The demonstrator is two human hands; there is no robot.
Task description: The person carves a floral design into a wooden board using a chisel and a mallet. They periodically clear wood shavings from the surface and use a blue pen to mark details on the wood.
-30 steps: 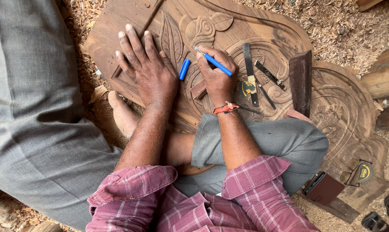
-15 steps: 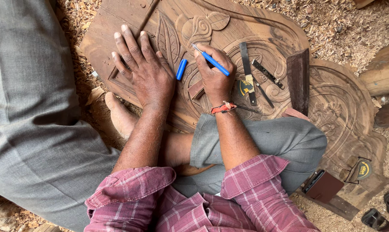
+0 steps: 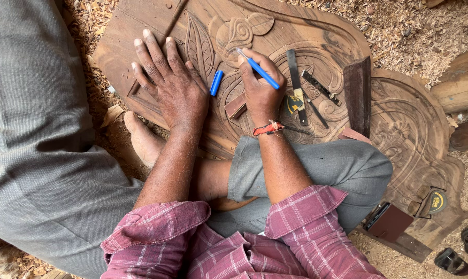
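Right hand [image 3: 261, 92] is pinching a blue pen [image 3: 258, 69] — long axis slanting up-left, tip touching the carved panel [image 3: 316, 31] — while left hand [image 3: 173, 85] is lying flat, fingers spread, holding nothing, beside the pen cap [image 3: 216, 82].

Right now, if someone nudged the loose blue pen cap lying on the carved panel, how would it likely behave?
The blue pen cap looks like a small hollow plastic tube, so probably very light and stiff. Being round, it may roll, though the grooves of the carved wooden panel around it would likely catch it soon. It lies free between the left hand and right hand, touching neither.
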